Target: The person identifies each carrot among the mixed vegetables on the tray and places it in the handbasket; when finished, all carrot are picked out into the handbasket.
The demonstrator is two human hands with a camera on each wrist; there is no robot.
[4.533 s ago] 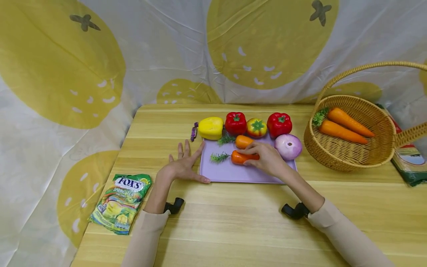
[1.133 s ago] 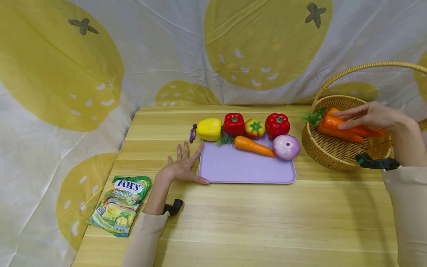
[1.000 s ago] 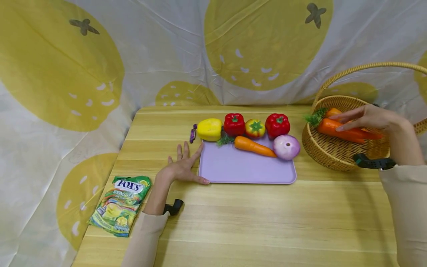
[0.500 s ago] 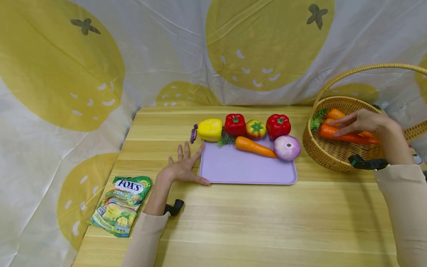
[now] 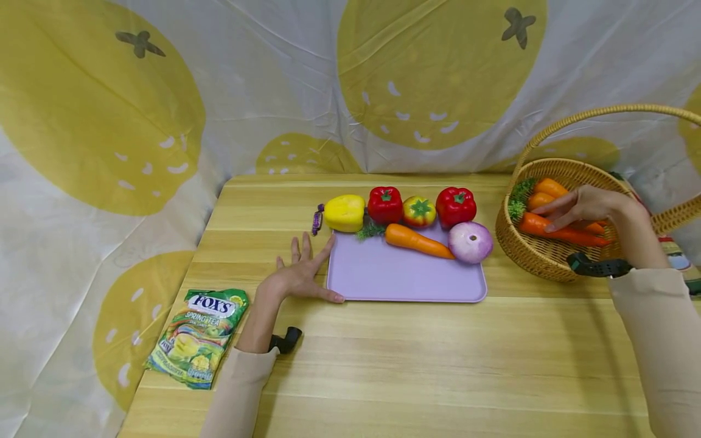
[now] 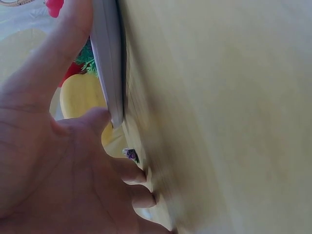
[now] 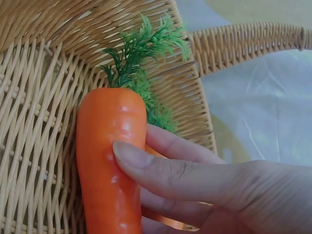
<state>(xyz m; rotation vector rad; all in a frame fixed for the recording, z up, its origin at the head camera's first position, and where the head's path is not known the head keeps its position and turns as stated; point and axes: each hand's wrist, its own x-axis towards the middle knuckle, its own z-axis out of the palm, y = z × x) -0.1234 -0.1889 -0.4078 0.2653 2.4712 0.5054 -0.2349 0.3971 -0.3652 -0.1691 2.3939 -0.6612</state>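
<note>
Inside the wicker basket (image 5: 539, 266), my right hand (image 5: 594, 207) grips an orange carrot (image 7: 109, 161) with a green leafy top, thumb on one side and fingers behind it. Two more carrots (image 5: 549, 187) lie beside it in the basket, partly covered by the hand. My left hand (image 5: 296, 278) is spread at the left end of the lilac tray (image 5: 405, 280), its thumb and index finger at the tray's edge. Along the tray's back part lie another carrot (image 5: 418, 241) and a purple onion (image 5: 470, 242).
Behind the tray's back edge stand a yellow pepper (image 5: 344, 213), two red peppers (image 5: 385, 205) and a red-yellow tomato-like fruit (image 5: 419, 212). A purple-wrapped candy (image 5: 317, 219) lies left of them. A green candy bag (image 5: 199, 337) is at the left; another package (image 5: 679, 261) lies beyond the basket.
The right hand has taken a carrot from the tray to the basket. Over the last second it has lowered the carrot towards the basket's front left. The left hand has stayed put.
</note>
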